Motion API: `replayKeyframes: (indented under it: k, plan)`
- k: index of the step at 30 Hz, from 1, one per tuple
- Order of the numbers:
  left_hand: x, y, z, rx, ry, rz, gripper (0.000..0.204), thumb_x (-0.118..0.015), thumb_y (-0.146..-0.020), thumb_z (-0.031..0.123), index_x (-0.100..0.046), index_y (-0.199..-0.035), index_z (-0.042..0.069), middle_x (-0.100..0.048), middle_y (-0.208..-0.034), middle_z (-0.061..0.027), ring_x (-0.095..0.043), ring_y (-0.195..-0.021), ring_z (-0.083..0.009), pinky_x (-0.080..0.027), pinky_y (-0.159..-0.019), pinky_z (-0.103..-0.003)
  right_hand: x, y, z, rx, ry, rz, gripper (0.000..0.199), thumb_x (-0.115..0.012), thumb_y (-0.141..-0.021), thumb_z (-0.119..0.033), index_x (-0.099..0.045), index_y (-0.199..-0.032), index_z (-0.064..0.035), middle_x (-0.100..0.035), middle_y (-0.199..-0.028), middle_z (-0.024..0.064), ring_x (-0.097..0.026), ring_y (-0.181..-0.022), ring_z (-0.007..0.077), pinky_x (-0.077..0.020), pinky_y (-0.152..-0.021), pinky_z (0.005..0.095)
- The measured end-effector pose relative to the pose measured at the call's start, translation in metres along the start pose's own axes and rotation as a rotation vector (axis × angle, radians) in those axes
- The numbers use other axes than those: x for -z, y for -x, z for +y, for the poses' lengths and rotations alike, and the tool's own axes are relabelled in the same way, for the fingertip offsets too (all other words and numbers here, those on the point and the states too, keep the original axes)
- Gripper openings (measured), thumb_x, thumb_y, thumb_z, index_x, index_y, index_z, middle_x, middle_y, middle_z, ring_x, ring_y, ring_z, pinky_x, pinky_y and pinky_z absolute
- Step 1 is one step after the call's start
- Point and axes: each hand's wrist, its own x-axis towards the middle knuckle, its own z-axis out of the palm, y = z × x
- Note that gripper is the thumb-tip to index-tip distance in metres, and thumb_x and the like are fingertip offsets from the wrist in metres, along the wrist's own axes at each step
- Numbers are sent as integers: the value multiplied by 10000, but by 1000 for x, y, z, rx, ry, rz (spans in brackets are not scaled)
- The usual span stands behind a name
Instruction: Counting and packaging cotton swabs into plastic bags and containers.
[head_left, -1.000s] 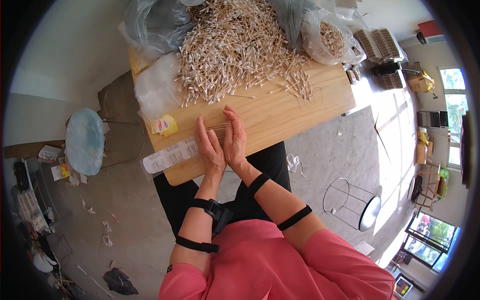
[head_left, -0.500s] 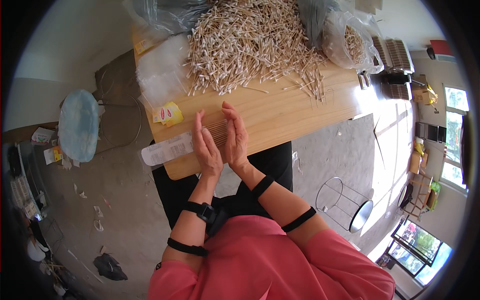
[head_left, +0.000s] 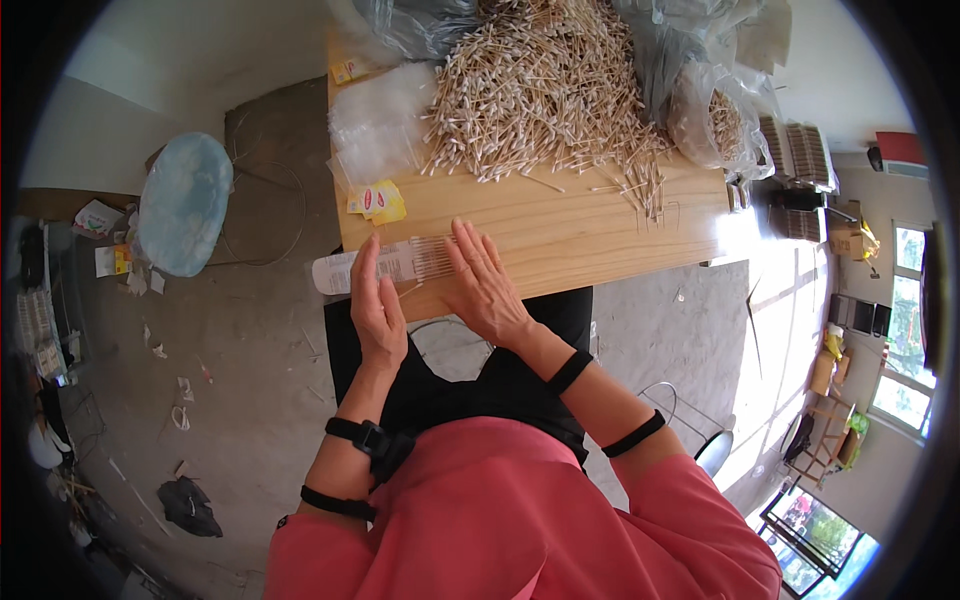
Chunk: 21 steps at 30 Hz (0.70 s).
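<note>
A row of cotton swabs in a clear flat packet (head_left: 385,263) lies at the near left edge of the wooden table (head_left: 560,235). My left hand (head_left: 376,312) stands on edge against the packet's near side, fingers straight. My right hand (head_left: 486,282) lies flat, palm down, fingers together, on the right end of the swab row. Neither hand grips anything. A large heap of loose cotton swabs (head_left: 545,92) covers the far part of the table.
Yellow labels (head_left: 379,201) and a stack of clear bags (head_left: 378,127) sit at the table's left. Plastic bags of swabs (head_left: 712,118) lie at the far right. A blue round stool (head_left: 186,203) stands left; a wire stool (head_left: 690,430) stands on the concrete floor at right.
My hands were pressed close together on edge; now they have spread apart, the right one laid flat on the swabs. The view has shifted closer and lower.
</note>
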Motion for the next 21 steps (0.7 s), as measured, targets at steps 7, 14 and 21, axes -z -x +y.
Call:
replayKeyframes:
  k: [7,14,21]
  plan:
    - [-15,23,-18,-11,47,70,417,-328,-1049,78,-407,-1448,-17,-486,-1448,-187,-439,-1367,-314,-335,-1131,-397,-14,0,-14,40,63,92,712,-723,-801,-166,-426,-1425,4,-369,-1521,203,-361,-1408,377,-328,-1139,463]
    - [-6,17,-18,23,128,163,405,-303,-1070,100,-395,-1445,-20,-476,-1460,-170,-421,-1383,-280,-312,-1152,-390,-31,-3,-30,186,114,3,200,-602,-813,-118,-636,-1000,-58,-565,-1055,80,-560,-1001,261,-456,-834,384]
    - [22,18,-7,-97,-7,15,564,-528,-947,15,-341,-1478,-13,-433,-1476,-209,-430,-1370,-364,-342,-1143,-432,-17,9,3,68,137,154,150,-643,-810,-116,-633,-952,-69,-573,-990,90,-576,-925,290,-476,-779,403]
